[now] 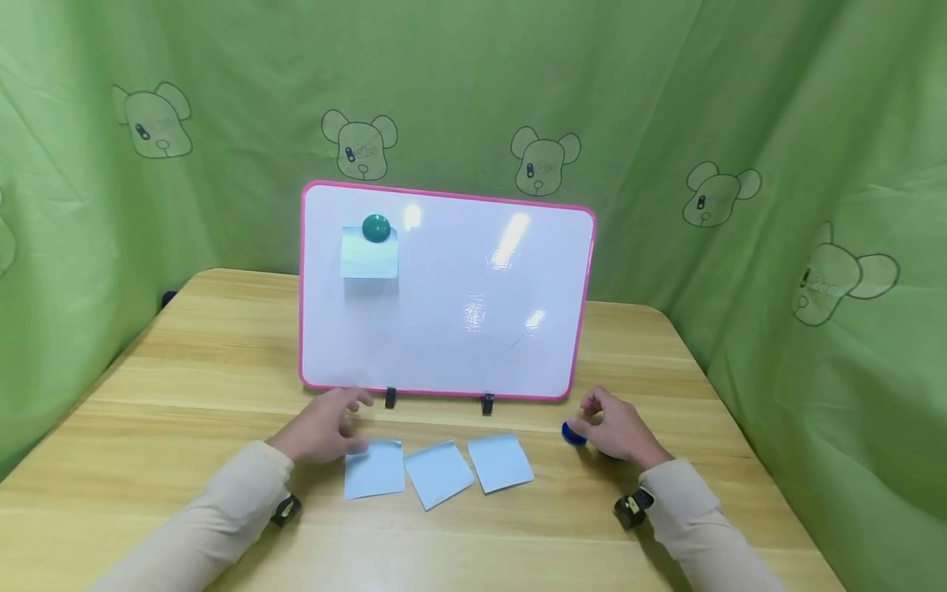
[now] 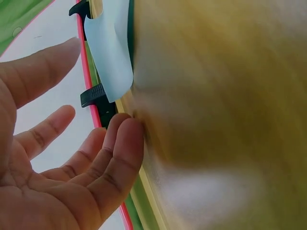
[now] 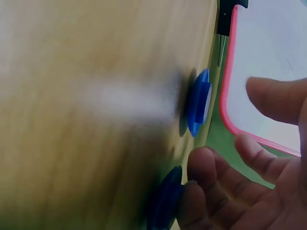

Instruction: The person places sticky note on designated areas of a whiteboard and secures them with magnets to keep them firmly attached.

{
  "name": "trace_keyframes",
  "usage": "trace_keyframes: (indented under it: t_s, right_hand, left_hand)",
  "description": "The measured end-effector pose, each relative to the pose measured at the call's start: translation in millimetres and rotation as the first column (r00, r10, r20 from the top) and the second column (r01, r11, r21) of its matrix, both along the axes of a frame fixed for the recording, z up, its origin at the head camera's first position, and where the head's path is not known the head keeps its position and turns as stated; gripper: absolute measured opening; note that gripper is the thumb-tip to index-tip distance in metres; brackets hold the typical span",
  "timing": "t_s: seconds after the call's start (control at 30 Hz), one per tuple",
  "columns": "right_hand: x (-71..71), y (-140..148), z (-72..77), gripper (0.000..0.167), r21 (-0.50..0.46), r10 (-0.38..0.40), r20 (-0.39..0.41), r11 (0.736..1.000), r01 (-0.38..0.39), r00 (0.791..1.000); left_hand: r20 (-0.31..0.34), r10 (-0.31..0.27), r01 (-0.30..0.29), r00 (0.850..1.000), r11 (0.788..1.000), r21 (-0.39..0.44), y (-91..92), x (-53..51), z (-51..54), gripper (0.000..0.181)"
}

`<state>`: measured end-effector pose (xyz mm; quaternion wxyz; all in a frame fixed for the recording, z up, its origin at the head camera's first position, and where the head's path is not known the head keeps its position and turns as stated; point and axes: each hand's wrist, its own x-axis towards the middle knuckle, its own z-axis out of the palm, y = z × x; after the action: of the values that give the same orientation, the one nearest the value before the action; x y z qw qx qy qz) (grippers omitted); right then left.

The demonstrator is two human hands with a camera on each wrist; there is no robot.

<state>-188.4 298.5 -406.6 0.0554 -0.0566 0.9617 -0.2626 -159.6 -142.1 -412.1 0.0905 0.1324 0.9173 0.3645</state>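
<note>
We see a wood-grain table [image 1: 459,547] before a green bear-print curtain [image 1: 459,66]. Left hand [image 1: 321,426]: fingers apart, by the leftmost sticky note [image 1: 375,478]. Right hand [image 1: 618,426]: fingers apart, just beside blue magnets [image 3: 194,105], near right.

A person's left hand [image 1: 323,423] is hanging beside three blue notes [image 1: 440,474]; the right hand [image 1: 616,427] is partly covering a blue magnet [image 1: 571,434]; a whiteboard [image 1: 429,345] is standing behind.

Beige sleeves [image 1: 222,506], black wrist cameras [image 1: 629,511]
</note>
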Motion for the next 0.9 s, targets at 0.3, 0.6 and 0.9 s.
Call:
trace_keyframes:
  t_s: [0.3, 0.6, 0.9]
  right_hand:
    - [-4.0, -1.2, -0.6, 0.034, 0.023, 0.055, 0.055, 0.998, -0.057, 0.997]
    - [-5.0, -3.3, -2.1, 0.031, 0.013, 0.073, 0.093, 0.997, -0.075, 0.993]
    - [-5.0, -5.5, -0.6, 0.027, 0.012, 0.073, 0.096, 0.997, -0.075, 0.993]
  left_hand:
    - [0.052, -0.008, 0.007, 0.999, 1.0, 0.008, 5.4, -1.8, -1.8, 0.064]
    - [0.078, -0.034, 0.038, 0.996, 0.998, -0.054, 6.9, 0.5, -2.6, 0.066]
    - [0.057, -0.051, 0.055, 0.997, 0.996, -0.064, 6.4, 0.5, -4.0, 0.067]
